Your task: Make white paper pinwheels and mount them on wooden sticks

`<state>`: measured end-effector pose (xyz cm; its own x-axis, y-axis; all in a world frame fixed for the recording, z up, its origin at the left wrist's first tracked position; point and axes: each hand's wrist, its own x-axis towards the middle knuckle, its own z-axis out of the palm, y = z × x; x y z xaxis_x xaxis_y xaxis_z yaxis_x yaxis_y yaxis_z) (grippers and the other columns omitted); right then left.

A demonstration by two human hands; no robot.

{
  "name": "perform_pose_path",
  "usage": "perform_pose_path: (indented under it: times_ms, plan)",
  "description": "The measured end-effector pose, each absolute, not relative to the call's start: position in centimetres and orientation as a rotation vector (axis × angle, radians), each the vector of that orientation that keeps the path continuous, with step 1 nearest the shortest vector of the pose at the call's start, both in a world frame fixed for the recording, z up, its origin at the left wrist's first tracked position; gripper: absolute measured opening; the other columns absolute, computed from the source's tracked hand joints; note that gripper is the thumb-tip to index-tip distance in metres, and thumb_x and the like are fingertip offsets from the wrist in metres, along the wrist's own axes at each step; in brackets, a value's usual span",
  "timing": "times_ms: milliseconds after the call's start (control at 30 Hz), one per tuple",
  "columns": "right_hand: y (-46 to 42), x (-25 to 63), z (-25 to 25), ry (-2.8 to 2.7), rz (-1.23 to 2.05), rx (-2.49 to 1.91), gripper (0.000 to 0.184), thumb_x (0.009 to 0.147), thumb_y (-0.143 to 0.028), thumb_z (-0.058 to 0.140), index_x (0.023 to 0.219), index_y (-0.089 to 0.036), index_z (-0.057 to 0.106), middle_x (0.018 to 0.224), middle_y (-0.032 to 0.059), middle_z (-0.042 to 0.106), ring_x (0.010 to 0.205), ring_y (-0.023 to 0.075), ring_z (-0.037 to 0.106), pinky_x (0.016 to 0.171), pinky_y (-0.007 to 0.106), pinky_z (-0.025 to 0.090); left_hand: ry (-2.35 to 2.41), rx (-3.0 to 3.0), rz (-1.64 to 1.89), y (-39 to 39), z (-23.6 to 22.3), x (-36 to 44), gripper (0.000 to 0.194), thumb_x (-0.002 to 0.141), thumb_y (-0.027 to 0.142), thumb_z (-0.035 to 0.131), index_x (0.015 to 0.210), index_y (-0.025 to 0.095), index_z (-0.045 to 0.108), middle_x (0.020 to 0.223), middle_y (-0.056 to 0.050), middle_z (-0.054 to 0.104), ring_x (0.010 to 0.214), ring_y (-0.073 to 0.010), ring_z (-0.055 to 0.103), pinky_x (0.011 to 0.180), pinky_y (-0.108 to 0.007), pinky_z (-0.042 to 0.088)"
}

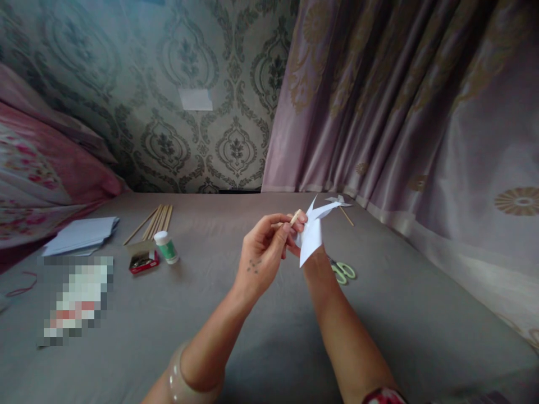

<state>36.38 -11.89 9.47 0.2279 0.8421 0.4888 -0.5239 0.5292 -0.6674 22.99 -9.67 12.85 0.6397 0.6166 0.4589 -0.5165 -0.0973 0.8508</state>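
At the far left, a pink floral cloth hangs beside the surface, which is covered in plain grey fabric. A loop of thin red string lies near the left edge, and to its right a flat item is blurred into blocks, so I cannot tell what it is. Behind that is a stack of white paper. Next come a small red box with its flap raised, a fanned row of wooden sticks behind it, and a white-capped bottle with a green label upright just beside the box. Above the back edge, a white rectangle shows against the patterned wall.

Near the middle, the left hand pinches a short pale wooden piece between thumb and fingers. Touching it from the right, the right hand holds folded white paper with pointed flaps; the paper hides much of that hand. Green-handled scissors lie partly behind the right forearm. Farther back, another white paper shape lies by a thin stick, near the purple curtain.
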Motion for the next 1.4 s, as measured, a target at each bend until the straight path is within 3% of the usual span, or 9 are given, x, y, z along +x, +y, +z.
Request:
perform_pose_path:
  times_ms: [100, 267, 433, 633, 967, 1233, 1400]
  plan:
    - [-11.6, 36.6, 9.3, -0.911, 0.913, -0.495, 0.043, 0.057, -0.054, 0.075, 0.059, -0.024, 0.043, 0.053, -0.0077, 0.031, 0.043, 0.0092, 0.033, 0.035, 0.019, 0.032, 0.118, 1.371, 0.929, -9.5, 12.8, 23.2, 0.018, 0.082, 0.033, 0.062, 0.089, 0.016, 0.062, 0.063, 0.001, 0.059, 0.047, -0.0053, 0.046, 0.043, -0.017, 0.035]
    - [-11.3, 36.9, 9.1, -0.844, 0.862, -0.635, 0.043, 0.062, -0.057, 0.069, 0.059, -0.025, 0.041, 0.056, -0.0051, 0.030, 0.049, 0.0119, 0.034, 0.037, 0.021, 0.033, 0.153, 1.349, 0.920, -9.4, 12.4, 23.5, 0.017, 0.081, 0.032, 0.063, 0.090, 0.018, 0.063, 0.062, 0.002, 0.060, 0.046, -0.0054, 0.047, 0.044, -0.018, 0.036]
    - [-11.5, 36.8, 9.2, -0.842, 0.858, -0.593, 0.051, 0.055, -0.055, 0.076, 0.055, -0.023, 0.037, 0.055, -0.0060, 0.026, 0.047, 0.0102, 0.031, 0.037, 0.020, 0.032, 0.170, 1.316, 0.908, -9.3, 12.1, 23.8, 0.017, 0.081, 0.032, 0.064, 0.091, 0.018, 0.063, 0.066, 0.000, 0.063, 0.051, -0.0065, 0.049, 0.047, -0.018, 0.038]
    - [-11.6, 36.3, 9.4, -0.867, 0.886, -0.549, 0.046, 0.057, -0.046, 0.079, 0.056, -0.022, 0.040, 0.058, -0.0066, 0.031, 0.046, 0.0086, 0.033, 0.038, 0.020, 0.034, 0.186, 1.335, 0.926, -9.3, 12.3, 23.6, 0.019, 0.078, 0.033, 0.067, 0.089, 0.018, 0.065, 0.064, 0.001, 0.062, 0.051, -0.0068, 0.048, 0.046, -0.018, 0.036]
    - [-11.6, 36.3, 9.3, -0.871, 0.885, -0.584, 0.045, 0.058, -0.053, 0.077, 0.059, -0.023, 0.043, 0.057, -0.0073, 0.031, 0.042, 0.0072, 0.029, 0.034, 0.020, 0.028, 0.166, 1.312, 0.941, -9.5, 12.3, 23.7, 0.016, 0.077, 0.030, 0.068, 0.087, 0.018, 0.067, 0.062, 0.001, 0.060, 0.050, -0.0068, 0.047, 0.046, -0.019, 0.036]
    - [-11.5, 36.1, 9.3, -0.877, 0.851, -0.603, 0.044, 0.058, -0.053, 0.076, 0.060, -0.023, 0.043, 0.058, -0.0067, 0.034, 0.046, 0.0088, 0.033, 0.040, 0.022, 0.035, 0.149, 1.318, 0.942, -9.4, 12.2, 23.8, 0.016, 0.077, 0.030, 0.067, 0.088, 0.018, 0.066, 0.062, 0.002, 0.059, 0.051, -0.0069, 0.049, 0.047, -0.018, 0.037]
    - [-11.5, 35.9, 9.5, -0.834, 0.862, -0.615, 0.048, 0.055, -0.053, 0.078, 0.056, -0.022, 0.041, 0.057, -0.0064, 0.035, 0.044, 0.0081, 0.030, 0.037, 0.021, 0.033, 0.152, 1.304, 0.936, -9.4, 12.3, 23.7, 0.015, 0.077, 0.029, 0.068, 0.088, 0.018, 0.067, 0.063, 0.002, 0.060, 0.051, -0.0068, 0.049, 0.047, -0.019, 0.037]
